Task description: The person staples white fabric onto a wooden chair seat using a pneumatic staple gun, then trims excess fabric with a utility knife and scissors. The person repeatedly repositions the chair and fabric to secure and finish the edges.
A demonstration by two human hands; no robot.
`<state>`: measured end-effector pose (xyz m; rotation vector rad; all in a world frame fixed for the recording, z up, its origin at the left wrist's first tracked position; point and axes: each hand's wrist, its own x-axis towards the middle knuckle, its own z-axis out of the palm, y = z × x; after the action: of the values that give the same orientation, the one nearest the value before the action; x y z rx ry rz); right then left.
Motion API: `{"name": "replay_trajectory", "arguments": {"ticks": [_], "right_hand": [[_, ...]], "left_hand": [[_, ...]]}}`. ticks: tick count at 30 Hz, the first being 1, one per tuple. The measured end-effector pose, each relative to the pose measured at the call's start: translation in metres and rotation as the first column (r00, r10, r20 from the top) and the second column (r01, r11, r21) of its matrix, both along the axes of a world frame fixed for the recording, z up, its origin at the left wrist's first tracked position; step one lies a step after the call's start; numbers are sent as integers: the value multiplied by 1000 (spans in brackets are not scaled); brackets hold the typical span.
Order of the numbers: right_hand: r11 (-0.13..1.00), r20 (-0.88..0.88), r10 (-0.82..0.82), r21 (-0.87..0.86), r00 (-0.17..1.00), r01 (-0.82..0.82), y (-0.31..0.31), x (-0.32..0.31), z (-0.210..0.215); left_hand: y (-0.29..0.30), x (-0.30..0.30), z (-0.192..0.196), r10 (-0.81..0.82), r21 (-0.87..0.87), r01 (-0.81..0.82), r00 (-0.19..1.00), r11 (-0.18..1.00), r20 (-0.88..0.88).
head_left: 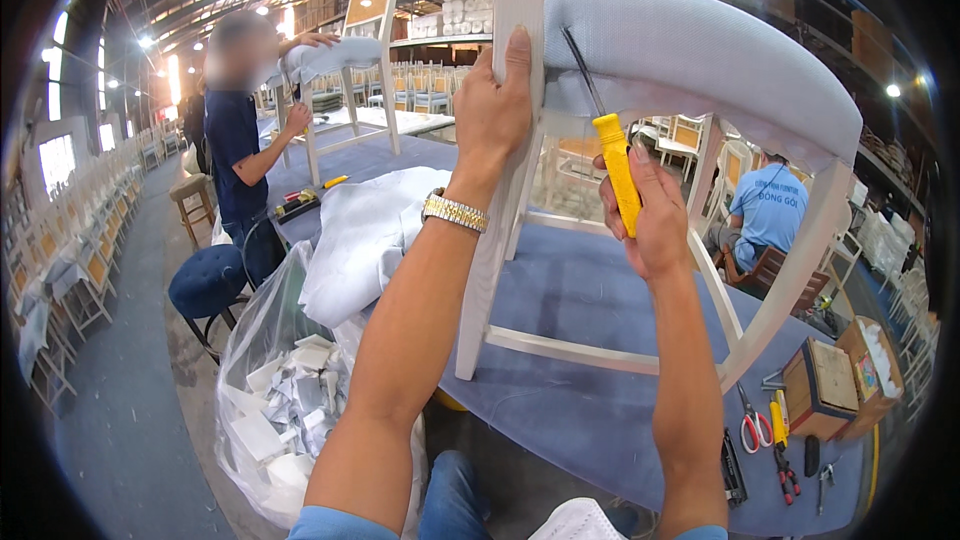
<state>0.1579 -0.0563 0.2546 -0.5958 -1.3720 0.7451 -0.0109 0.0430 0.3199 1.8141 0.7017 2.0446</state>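
A pale wooden chair (490,270) with a light grey-blue padded seat (690,35) stands on a blue-covered table (575,420). My left hand (495,105) is wrapped round the chair's upright post beside the seat, thumb pointing up. In my right hand (652,215) is a screwdriver (618,175) with a yellow handle and a thin dark shaft. The shaft slants up and left, and its tip meets the seat fabric close to the post. My right fingers are partly hidden behind the handle.
Left of the chair lies white-grey cloth (370,225), above a clear plastic bag (255,410) of scraps. Scissors (756,428), pliers (783,460) and boxes (820,387) sit at the right. A co-worker (245,130) handles another chair; a second person (768,205) sits behind.
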Motion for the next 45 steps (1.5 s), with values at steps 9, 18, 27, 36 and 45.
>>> {"name": "replay_trajectory", "arguments": {"ticks": [9,18,27,36,45], "right_hand": [[969,145,-125,230,982,90,-21,-3,7],[909,634,-378,393,674,140,-136,-10,-31],[896,904,-398,346,156,280,-166,-8,-154],[29,313,-948,-90,56,996,-308,152,-235],[-207,698,-632,268,-338,941,-351,234,-290]], "left_hand": [[7,5,0,-11,17,10,1000,1000,19],[-27,-31,-107,-154,103,133,962,986,226],[-161,-13,-311,-439,-346,777,597,526,672],[-97,-264,-478,75,-19,-573,141,820,-987],[-58,-211,-361,409,-138,-658,605,741,-684]]}}
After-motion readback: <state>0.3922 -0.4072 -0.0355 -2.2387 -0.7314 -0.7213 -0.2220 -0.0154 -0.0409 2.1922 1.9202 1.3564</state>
